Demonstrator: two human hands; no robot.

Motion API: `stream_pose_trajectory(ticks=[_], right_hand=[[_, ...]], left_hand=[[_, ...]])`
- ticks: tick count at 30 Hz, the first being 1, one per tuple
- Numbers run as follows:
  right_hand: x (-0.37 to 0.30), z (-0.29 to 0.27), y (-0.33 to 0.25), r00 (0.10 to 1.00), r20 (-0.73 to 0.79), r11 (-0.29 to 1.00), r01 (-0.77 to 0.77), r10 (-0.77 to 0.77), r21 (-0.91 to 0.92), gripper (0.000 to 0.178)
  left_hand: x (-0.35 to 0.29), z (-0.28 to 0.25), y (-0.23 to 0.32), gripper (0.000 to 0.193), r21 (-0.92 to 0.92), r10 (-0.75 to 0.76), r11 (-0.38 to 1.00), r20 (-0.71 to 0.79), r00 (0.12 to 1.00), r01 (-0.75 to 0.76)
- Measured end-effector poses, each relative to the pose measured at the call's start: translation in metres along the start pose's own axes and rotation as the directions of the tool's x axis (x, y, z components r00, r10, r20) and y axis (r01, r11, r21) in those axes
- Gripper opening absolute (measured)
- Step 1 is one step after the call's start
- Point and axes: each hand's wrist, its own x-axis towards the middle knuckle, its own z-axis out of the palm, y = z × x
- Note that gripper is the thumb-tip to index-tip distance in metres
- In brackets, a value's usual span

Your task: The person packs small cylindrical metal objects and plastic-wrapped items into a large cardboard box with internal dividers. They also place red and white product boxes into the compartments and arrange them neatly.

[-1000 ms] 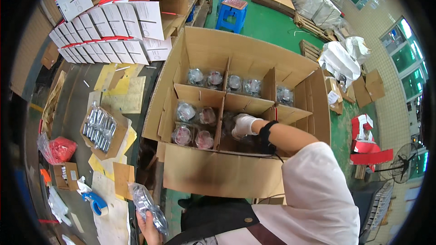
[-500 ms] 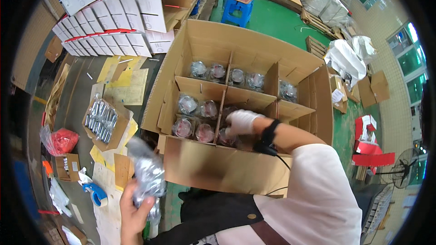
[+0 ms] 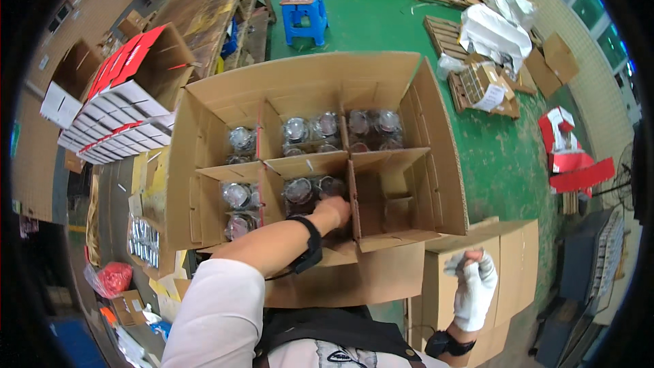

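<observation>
A large open carton [image 3: 320,71] stands before me, split by cardboard dividers [image 3: 310,162] into several compartments. Round-topped items in clear plastic [image 3: 298,191] sit in most of them. My bare left hand [image 3: 332,212] reaches down into the near middle compartment, beside the wrapped items there. Its fingers look curled, but the divider and shadow hide what they hold. Off the carton's near right corner is my right hand [image 3: 475,289], in a white glove with bare fingertips. Its fingers are loosely bent and apart, and I see nothing in them.
Closed brown cartons [image 3: 521,259] stand below my right hand. At the left, a small box of metal tubes [image 3: 144,242] lies on the bench near a red plastic bag [image 3: 114,278]. Red-and-white boxes [image 3: 129,112] are stacked behind. Blue stools [image 3: 304,20] and wooden pallets [image 3: 446,41] stand farther off.
My left hand, which held a plastic-wrapped item over the bench, has moved right into the near middle compartment. My right hand has come out of the carton to the right. The view has shifted.
</observation>
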Motion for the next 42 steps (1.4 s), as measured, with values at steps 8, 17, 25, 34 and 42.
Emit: stream_pose_trajectory(ticks=[8,17,25,34,42], right_hand=[[-0.025,-0.061,0.013,0.966,-0.257,0.998,-0.042,0.027,-0.056,0.011],[-0.023,0.086,-0.016,0.637,0.711,0.953,-0.157,0.297,-0.258,0.016],[-0.149,0.210,0.092,0.063,0.770,0.772,-0.075,0.635,-0.631,0.020],[-0.488,0.352,0.134,-0.468,0.547,0.713,0.342,0.694,-0.612,0.016],[-0.891,0.460,0.257,-0.884,0.155,0.861,0.465,0.440,0.207,0.025]], left_hand=[[-0.076,-0.013,0.035,0.077,-0.181,0.050,0.983,0.395,0.917,0.024],[-0.225,-0.093,-0.025,0.048,-0.548,0.265,0.734,-0.312,0.912,-0.401],[-0.539,0.162,-0.123,0.036,-0.938,-0.778,0.185,-0.322,0.539,-0.294],[-0.843,0.619,-0.079,0.054,-0.879,-0.555,-0.160,0.456,-0.696,-0.449],[-1.066,0.746,-0.165,0.082,-0.699,-0.259,-0.694,0.463,-0.848,-0.170]])
